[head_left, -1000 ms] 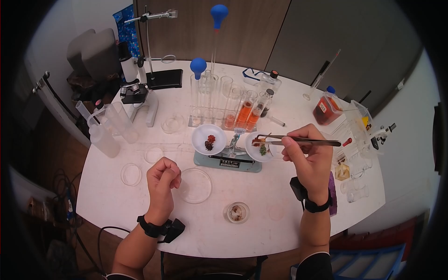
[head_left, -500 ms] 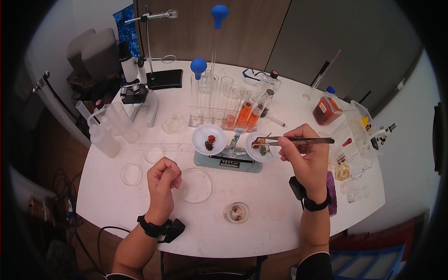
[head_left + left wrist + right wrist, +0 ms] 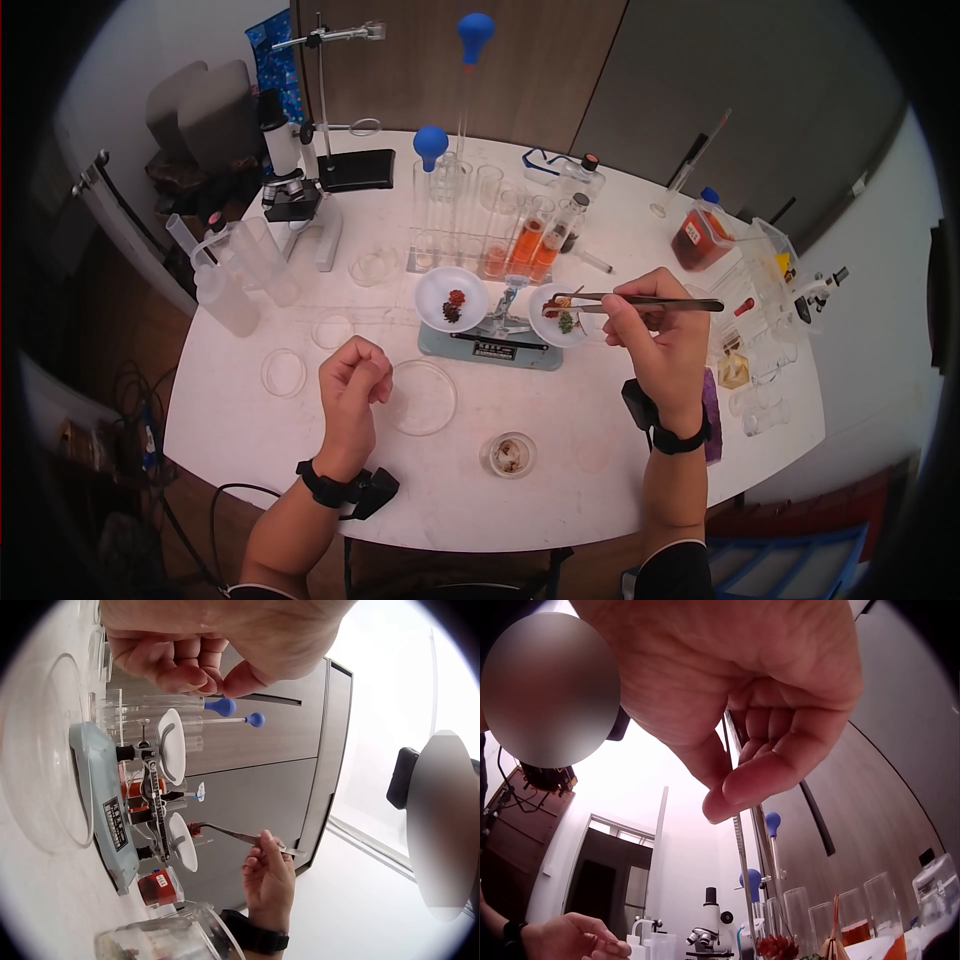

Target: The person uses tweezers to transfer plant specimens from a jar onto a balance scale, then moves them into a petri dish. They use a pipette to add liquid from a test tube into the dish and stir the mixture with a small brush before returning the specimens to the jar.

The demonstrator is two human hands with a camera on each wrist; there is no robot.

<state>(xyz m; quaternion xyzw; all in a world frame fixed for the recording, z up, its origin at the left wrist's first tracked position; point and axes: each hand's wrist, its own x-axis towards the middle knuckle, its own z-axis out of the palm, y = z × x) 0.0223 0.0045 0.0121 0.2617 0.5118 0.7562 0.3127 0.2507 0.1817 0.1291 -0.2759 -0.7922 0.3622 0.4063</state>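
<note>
My right hand [image 3: 662,355] pinches dark metal tweezers [image 3: 672,303] between thumb and fingers, their tips low over the right pan [image 3: 541,327] of a pale green balance [image 3: 488,351]. In that pan lie reddish-brown bits, green bits [image 3: 566,323] and a thin twig. A dark red cluster [image 3: 777,948] shows right at the tweezer tips in the right wrist view. The left pan [image 3: 431,287] holds small red and blackish pieces [image 3: 454,299]. Nothing is in my left hand [image 3: 350,400]; its fingers are loosely curled above the table, beside a glass dish [image 3: 422,425].
A small glass jar [image 3: 527,466] with whitish-brown contents stands in front of the balance. Behind it is a rack of glass tubes [image 3: 530,240], some with orange liquid. A microscope [image 3: 328,235] and plastic bottles [image 3: 226,300] are at left; a red-filled container [image 3: 700,240] and glassware occupy the right.
The tweezers' tips have drawn closer together over the right pan. My right hand has shifted only slightly; the left hand stays where it was.
</note>
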